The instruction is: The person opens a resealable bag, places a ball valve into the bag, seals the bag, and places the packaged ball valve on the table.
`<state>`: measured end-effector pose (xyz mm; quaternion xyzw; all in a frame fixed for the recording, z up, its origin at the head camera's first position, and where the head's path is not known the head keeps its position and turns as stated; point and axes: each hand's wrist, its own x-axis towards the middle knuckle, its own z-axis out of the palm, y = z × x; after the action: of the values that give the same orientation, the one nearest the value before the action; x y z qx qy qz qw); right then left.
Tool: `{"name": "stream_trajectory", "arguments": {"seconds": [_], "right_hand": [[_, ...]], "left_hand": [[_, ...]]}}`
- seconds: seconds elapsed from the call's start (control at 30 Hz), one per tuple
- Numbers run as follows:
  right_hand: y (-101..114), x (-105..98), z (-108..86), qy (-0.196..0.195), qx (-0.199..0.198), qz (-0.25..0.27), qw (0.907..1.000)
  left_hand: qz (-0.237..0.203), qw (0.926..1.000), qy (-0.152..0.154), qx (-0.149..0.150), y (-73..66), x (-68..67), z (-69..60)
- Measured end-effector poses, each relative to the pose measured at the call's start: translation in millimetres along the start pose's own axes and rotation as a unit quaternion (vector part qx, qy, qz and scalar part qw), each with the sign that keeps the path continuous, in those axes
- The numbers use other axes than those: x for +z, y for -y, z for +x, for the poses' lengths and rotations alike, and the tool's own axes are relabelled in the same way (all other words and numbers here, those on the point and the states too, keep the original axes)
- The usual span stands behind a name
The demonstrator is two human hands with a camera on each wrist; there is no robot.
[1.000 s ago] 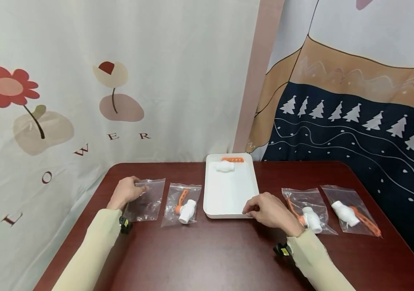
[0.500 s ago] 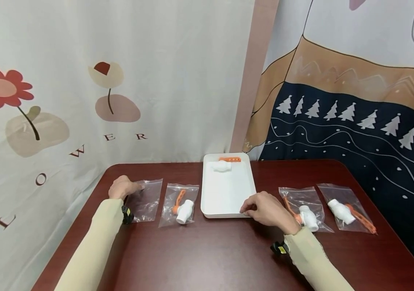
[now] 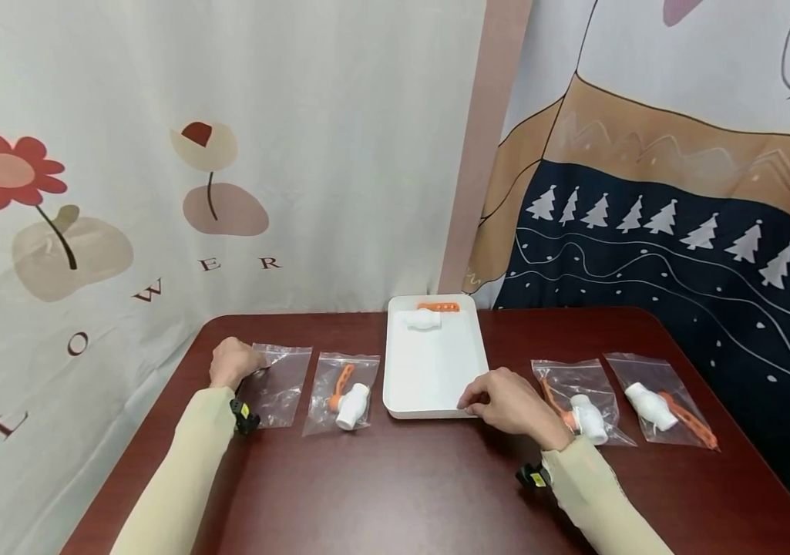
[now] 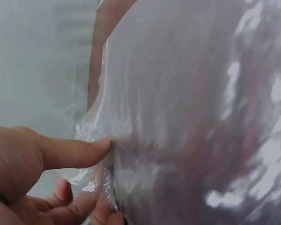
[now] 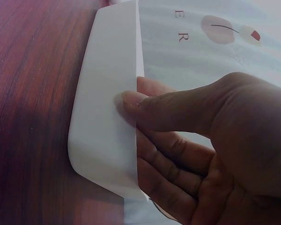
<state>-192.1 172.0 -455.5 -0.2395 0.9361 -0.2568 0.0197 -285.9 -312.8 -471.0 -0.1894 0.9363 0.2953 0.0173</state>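
Note:
At the table's left, my left hand (image 3: 233,362) pinches the edge of a clear zip bag (image 3: 285,393). In the left wrist view the thumb presses on the bag (image 4: 178,112), with the other fingers behind the film. No part shows inside that bag. My right hand (image 3: 505,401) holds the near right corner of a white tray (image 3: 429,385). The right wrist view has the thumb outside the tray wall (image 5: 103,93) and the fingers over its inner side. Toward the tray's far end lie a white valve body (image 3: 424,319) and an orange handle (image 3: 439,307).
Between the left bag and the tray lies a zip bag with a white valve and orange handle (image 3: 351,406). Two similar bags lie right of the tray, a nearer one (image 3: 587,416) and an outer one (image 3: 651,406). A printed curtain (image 3: 339,154) hangs behind the dark red table (image 3: 367,493).
My left hand has shifted slightly left, to the bag's left edge. The right hand stays on the tray corner. The head view has turned a little.

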Motion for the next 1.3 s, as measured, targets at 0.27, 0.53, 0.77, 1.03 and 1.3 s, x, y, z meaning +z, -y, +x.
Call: {"name": "stream_trajectory", "arguments": {"seconds": [0.27, 0.53, 0.77, 1.03, 1.3], "right_hand": [[0, 1, -0.4, -0.005, -0.003, -0.004, 1.0000], [-2, 1, -0.3, -0.007, -0.006, -0.006, 0.9999], [-1, 2, -0.2, -0.008, -0.008, -0.007, 0.9999], [-2, 1, -0.1, -0.009, -0.011, -0.008, 0.9999], [-2, 1, 0.2, -0.006, -0.006, -0.007, 0.9999]], "left_hand": [[-0.045, 0.9970, -0.053, 0.033, 2.1, 10.1, -6.1], [-0.080, 0.9904, -0.081, 0.078, 4.1, 8.7, -9.1], [-0.104, 0.9800, -0.131, 0.108, 4.7, 2.0, -14.2], [-0.138, 0.9713, -0.143, 0.130, -8.9, -8.6, -24.4], [-0.165, 0.9654, -0.129, 0.156, -26.6, -14.5, -36.8]]}}
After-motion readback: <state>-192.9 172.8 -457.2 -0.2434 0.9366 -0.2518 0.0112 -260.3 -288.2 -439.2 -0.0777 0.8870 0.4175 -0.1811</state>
